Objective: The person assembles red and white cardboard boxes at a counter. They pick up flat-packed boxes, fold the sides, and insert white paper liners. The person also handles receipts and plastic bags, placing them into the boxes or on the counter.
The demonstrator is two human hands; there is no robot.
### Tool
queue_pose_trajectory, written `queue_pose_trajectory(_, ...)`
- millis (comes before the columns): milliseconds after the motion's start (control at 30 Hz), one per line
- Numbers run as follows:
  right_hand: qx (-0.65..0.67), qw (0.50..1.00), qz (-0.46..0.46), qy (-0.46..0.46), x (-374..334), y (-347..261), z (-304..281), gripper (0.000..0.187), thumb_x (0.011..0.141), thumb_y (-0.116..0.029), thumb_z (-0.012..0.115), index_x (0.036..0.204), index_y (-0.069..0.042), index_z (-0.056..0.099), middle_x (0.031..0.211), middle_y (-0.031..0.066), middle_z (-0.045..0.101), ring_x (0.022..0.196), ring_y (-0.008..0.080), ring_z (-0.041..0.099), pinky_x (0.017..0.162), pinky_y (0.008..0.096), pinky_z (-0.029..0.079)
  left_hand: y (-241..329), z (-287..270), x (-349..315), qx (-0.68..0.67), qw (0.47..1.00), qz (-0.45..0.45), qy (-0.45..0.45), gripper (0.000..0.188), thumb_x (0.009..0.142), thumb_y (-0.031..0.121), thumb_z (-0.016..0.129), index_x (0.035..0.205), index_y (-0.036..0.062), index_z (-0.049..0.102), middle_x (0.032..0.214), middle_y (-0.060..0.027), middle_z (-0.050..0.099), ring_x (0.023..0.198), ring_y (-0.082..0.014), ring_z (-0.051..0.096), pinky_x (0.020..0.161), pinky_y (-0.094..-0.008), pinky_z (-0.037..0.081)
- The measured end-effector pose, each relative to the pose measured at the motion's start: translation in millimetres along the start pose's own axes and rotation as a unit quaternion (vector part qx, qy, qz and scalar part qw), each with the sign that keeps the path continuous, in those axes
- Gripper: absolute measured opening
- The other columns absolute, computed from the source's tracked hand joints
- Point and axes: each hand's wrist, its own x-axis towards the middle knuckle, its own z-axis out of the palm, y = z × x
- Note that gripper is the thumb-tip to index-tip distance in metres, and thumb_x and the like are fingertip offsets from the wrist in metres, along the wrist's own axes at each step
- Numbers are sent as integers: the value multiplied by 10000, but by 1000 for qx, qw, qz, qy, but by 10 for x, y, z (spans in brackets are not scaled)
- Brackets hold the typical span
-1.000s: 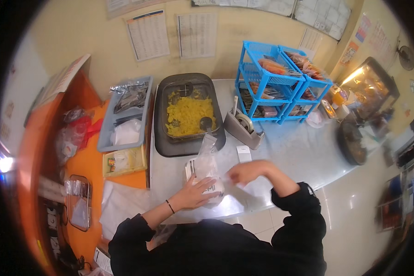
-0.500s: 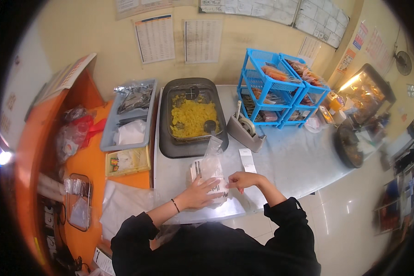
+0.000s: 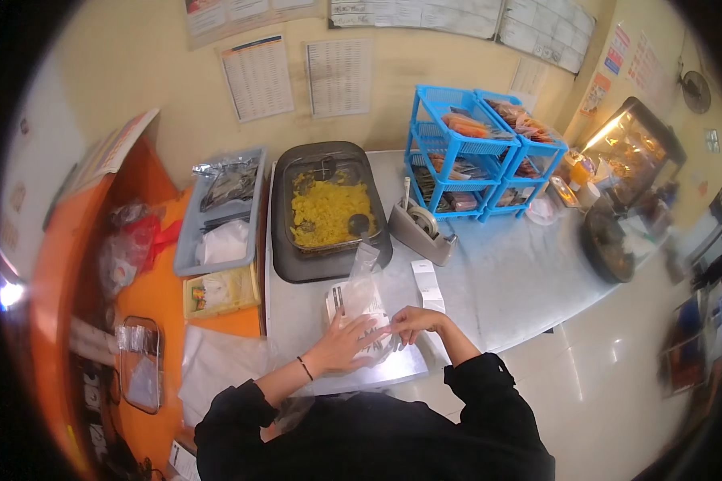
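Near the front edge of the metal counter lies a white paper packet (image 3: 371,338) with dark print, inside a clear plastic bag (image 3: 364,280) whose loose end stretches toward the rice tray. My left hand (image 3: 338,343) rests over the packet, fingers stretched out flat across it. At the packet's right side, my right hand (image 3: 414,322) has its fingers pinched together on the edge of the clear bag. Just beyond the right hand is a white paper slip (image 3: 427,282). The underside of the packet is hidden.
Behind the packet stands a dark tray (image 3: 277,240) of yellow rice with a ladle. A tape dispenser (image 3: 425,240) and blue tiered baskets (image 3: 457,144) of packets are right of it. Leftward sit a blue-grey bin (image 3: 186,255), a yellow basket (image 3: 258,295) and plastic sheets (image 3: 217,369).
My right hand has moved slightly left, closer to my left hand, at the packet's right side. The whole view has shifted a little; my left hand stays on the packet.
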Motion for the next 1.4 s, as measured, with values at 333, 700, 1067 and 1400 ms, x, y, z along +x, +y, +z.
queue_pose_trajectory(333, 101, 985, -46, -128, 104, 204, -261, 402, 803, -388, 544, 888, 5, 532, 815, 124, 565, 738, 217, 599, 599, 362, 531, 45, -79, 67, 37, 999, 33, -23, 508, 721, 530, 502, 1149, 258, 485, 1270, -118, 337, 1211, -280, 271, 847, -673, 161)
queue_pose_trajectory(700, 148, 987, -48, -49, 305, 461, 67, 439, 750, -378, 619, 905, 21, 521, 783, 113, 576, 650, 216, 605, 562, 354, 526, 58, -201, 100, 86, 988, 80, -98, 595, 720, 591, 472, 1148, 178, 469, 1345, -78, 272, 1235, -240, 252, 809, -581, 273)
queue_pose_trajectory(1067, 129, 957, -73, 248, 178, 823, 60, 286, 711, -132, 602, 946, -10, 492, 835, 127, 580, 660, 223, 603, 591, 319, 501, 21, -225, 125, 76, 988, 86, -105, 615, 716, 587, 482, 1168, 172, 449, 1357, -91, 252, 1235, -248, 256, 785, -509, 307)
queue_pose_trajectory(1400, -396, 726, -404, 390, -390, 26, 780, 242, 612, -11, 574, 849, -58, 562, 857, 78, 532, 881, 254, 504, 789, 374, 399, -18, -164, 66, 53, 990, 93, -88, 669, 704, 582, 499, 1246, 209, 379, 1371, -97, 220, 1246, -267, 237, 798, -526, 287)
